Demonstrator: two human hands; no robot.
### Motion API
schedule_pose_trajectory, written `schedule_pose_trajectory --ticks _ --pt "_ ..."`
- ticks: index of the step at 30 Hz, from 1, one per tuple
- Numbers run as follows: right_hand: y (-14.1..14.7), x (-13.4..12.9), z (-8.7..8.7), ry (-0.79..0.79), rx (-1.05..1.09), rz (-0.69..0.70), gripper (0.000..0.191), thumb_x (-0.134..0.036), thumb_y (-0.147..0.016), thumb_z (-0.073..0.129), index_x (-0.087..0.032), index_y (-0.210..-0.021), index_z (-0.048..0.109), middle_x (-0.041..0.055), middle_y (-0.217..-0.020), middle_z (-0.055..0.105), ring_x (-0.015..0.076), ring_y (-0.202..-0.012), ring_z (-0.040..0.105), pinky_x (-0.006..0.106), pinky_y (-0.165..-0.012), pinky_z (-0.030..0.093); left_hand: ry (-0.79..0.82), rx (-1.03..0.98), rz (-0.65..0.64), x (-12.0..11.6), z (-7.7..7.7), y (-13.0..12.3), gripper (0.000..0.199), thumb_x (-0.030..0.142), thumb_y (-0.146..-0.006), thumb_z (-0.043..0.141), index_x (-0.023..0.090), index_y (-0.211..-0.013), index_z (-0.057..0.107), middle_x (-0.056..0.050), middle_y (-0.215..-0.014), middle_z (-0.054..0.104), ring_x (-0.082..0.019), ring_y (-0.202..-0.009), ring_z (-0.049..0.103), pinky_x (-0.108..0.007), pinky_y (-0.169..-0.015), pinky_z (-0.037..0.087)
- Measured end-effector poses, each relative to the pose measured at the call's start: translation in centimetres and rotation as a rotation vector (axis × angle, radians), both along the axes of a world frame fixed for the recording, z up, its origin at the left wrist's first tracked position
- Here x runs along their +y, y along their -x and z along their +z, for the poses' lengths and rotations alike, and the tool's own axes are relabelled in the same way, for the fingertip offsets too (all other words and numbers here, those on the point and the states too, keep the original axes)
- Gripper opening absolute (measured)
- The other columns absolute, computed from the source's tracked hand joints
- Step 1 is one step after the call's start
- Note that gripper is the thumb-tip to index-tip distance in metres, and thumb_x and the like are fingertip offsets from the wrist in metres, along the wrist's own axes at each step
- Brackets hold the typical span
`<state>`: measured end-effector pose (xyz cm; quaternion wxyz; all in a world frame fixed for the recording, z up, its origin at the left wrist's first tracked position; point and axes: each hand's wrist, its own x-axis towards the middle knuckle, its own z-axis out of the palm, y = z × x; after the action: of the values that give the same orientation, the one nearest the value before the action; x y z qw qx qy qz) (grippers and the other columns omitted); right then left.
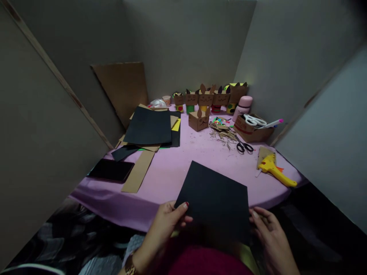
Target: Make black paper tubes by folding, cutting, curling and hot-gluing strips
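Note:
A black sheet point(216, 202) is held up over the front edge of the table, tilted. My left hand point(172, 215) pinches its left edge, thumb on top and fingers underneath. At the sheet's right edge, my right hand point(266, 225) has its thumb and fingers closed on the border. Beyond the sheet, a small cardboard box with ears and a drawn face point(198, 120) stands on the table, with cardboard scraps point(223, 131) to its right.
Black sheets point(150, 126) lie stacked at the left, near a phone point(111, 170) and a cardboard strip point(139, 172). Black scissors point(244, 147), a yellow glue gun point(275, 170), an open box point(252, 131) and a pink bottle point(243, 107) are at the right. Several animal-faced figures point(205, 98) line the back.

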<state>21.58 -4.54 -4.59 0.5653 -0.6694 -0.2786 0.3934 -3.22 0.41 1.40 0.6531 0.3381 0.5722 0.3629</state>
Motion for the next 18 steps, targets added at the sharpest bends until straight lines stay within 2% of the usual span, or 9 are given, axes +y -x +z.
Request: schedule_pose_trajectory --ticks 2,4,6,8,10,12,13,15,18 --pt "-0.2 0.7 1.1 -0.107 -0.111 -0.066 0.044 -0.049 -0.071 0.061 -0.021 -0.104 0.05 0.0083 -0.105 0.058 0.0244 -0.094 0.058 0.036 -0.074 0.05 -0.103 0.033 -0.107 0.8 1.9 0.5 0.025 0.034 -0.066 0.07 0.014 -0.057 0.059 0.001 -0.049 0.061 -0.009 -0.046 0.051 -0.018 -0.047 0.035" --pt "-0.4 1.9 3.1 -0.217 -0.269 -0.07 0.049 -0.046 -0.072 0.061 -0.021 -0.112 0.049 0.0102 -0.122 0.051 0.0268 -0.109 0.05 0.041 -0.089 0.042 -0.222 0.081 -0.216 1.5 4.5 1.0 0.026 0.032 -0.063 0.072 0.014 -0.05 0.059 0.004 -0.047 0.055 -0.008 -0.049 0.046 -0.019 -0.049 0.033" --pt "-0.4 3.3 5.7 -0.287 -0.366 0.007 0.055 -0.045 -0.073 0.062 -0.022 -0.12 0.046 0.0101 -0.131 0.045 0.0286 -0.118 0.043 0.045 -0.096 0.034 -0.419 0.245 -0.406 2.2 7.1 1.1 0.025 0.031 -0.07 0.066 0.014 -0.053 0.061 0.005 -0.049 0.051 -0.009 -0.051 0.043 -0.02 -0.05 0.031" --pt "-0.2 4.4 7.9 -0.321 -0.284 0.149 0.059 -0.044 -0.071 0.064 -0.023 -0.123 0.046 0.0092 -0.133 0.046 0.0289 -0.12 0.042 0.043 -0.097 0.034 -0.592 0.399 -0.55 2.5 9.3 0.9 0.025 0.032 -0.075 0.061 0.015 -0.056 0.061 0.006 -0.05 0.049 -0.01 -0.051 0.042 -0.021 -0.05 0.029" --pt "0.6 5.0 9.3 -0.293 -0.043 0.313 0.054 -0.041 -0.07 0.067 -0.023 -0.119 0.053 0.0095 -0.123 0.057 0.029 -0.114 0.05 0.041 -0.092 0.041 -0.661 0.403 -0.463 2.5 10.4 0.3 0.027 0.033 -0.075 0.061 0.016 -0.053 0.057 0.006 -0.049 0.044 -0.009 -0.05 0.039 -0.021 -0.049 0.029" --pt "2.0 4.8 9.4 -0.248 0.261 0.408 0.044 -0.039 -0.071 0.068 -0.02 -0.11 0.061 0.0101 -0.107 0.068 0.0291 -0.104 0.058 0.04 -0.086 0.046 -0.632 0.249 -0.233 2.4 10.4 -0.5 0.028 0.033 -0.072 0.064 0.016 -0.052 0.053 0.006 -0.051 0.045 -0.009 -0.052 0.04 -0.02 -0.05 0.031" --pt "2.8 4.5 8.9 -0.242 0.4 0.405 0.04 -0.039 -0.072 0.068 -0.02 -0.106 0.063 0.01 -0.101 0.07 0.0289 -0.1 0.06 0.041 -0.085 0.047 -0.594 0.146 -0.123 2.4 10.0 -0.9 0.028 0.033 -0.07 0.066 0.016 -0.052 0.053 0.006 -0.052 0.047 -0.009 -0.053 0.042 -0.02 -0.052 0.033" --pt "4.5 3.7 7.3 -0.253 0.592 0.359 0.037 -0.04 -0.067 0.073 -0.021 -0.099 0.067 0.0091 -0.094 0.073 0.029 -0.096 0.063 0.042 -0.084 0.048 -0.49 -0.044 -0.023 2.2 9.0 -1.6 0.024 0.033 -0.069 0.069 0.015 -0.058 0.057 0.004 -0.057 0.056 -0.01 -0.056 0.048 -0.021 -0.057 0.038" --pt "6.4 2.3 4.2 -0.19 0.687 0.315 0.043 -0.047 -0.057 0.077 -0.018 -0.089 0.07 0.0117 -0.085 0.074 0.0326 -0.093 0.064 0.046 -0.082 0.048 -0.325 -0.207 -0.032 1.7 7.6 -2.2 0.023 0.037 -0.072 0.067 0.015 -0.067 0.063 0.001 -0.06 0.062 -0.012 -0.057 0.054 -0.024 -0.058 0.041"
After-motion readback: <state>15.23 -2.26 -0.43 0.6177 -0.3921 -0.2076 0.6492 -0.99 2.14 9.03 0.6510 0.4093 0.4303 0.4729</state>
